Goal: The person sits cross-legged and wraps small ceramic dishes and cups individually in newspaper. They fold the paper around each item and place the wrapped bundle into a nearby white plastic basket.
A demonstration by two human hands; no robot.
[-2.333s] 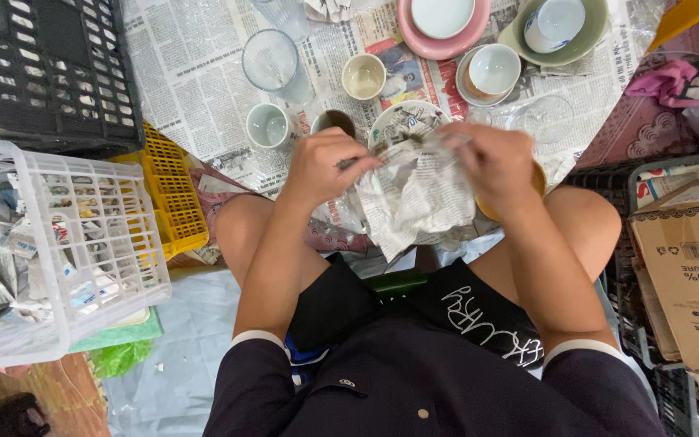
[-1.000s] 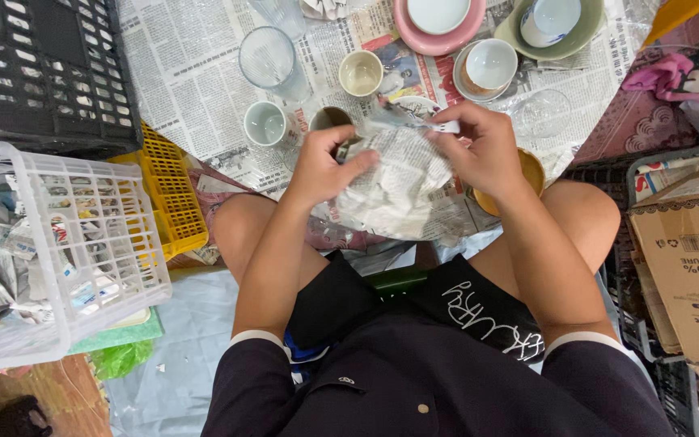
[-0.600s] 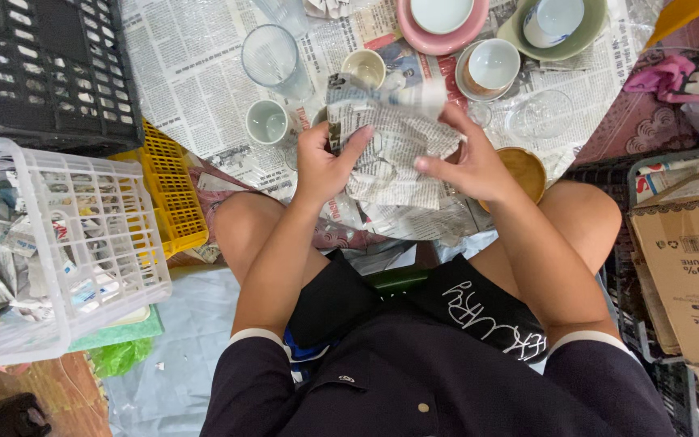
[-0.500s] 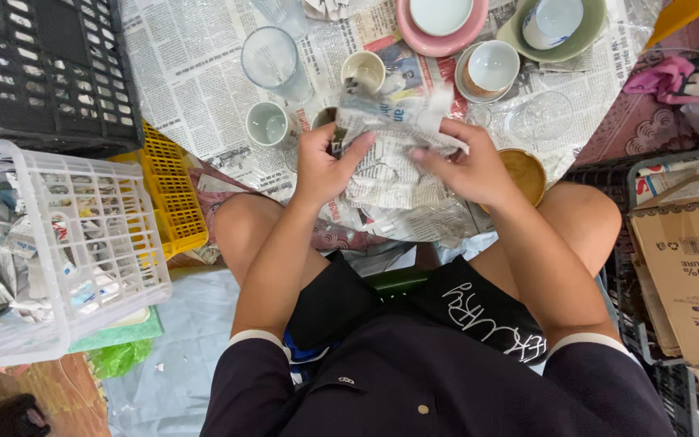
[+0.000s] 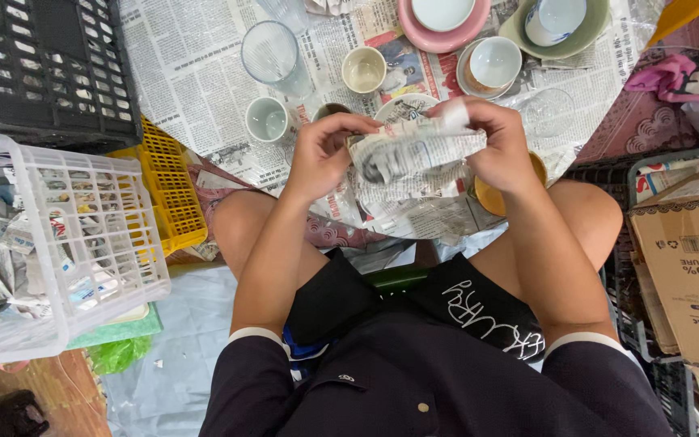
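Note:
A bundle of crumpled newspaper (image 5: 414,154) wrapped around something hidden is held above my knees by both hands. My left hand (image 5: 325,154) grips its left end, fingers curled over the paper. My right hand (image 5: 499,146) clasps the right end, pinching a folded flap near the top. More loose newspaper (image 5: 414,214) drapes over my lap beneath the bundle. What is inside the wrap cannot be seen.
Newspaper-covered floor ahead holds a clear glass (image 5: 271,55), small cups (image 5: 267,119) (image 5: 363,70), a pink plate (image 5: 446,24), bowls (image 5: 493,63) (image 5: 556,20) and a patterned dish (image 5: 404,107). A white basket (image 5: 58,243), yellow crate (image 5: 167,190) and black crate (image 5: 42,69) stand left; a cardboard box (image 5: 689,275) right.
The loose sheet spread between my hands has been folded and rolled tighter into a compact bundle, and my hands have closed in around it and lifted it slightly.

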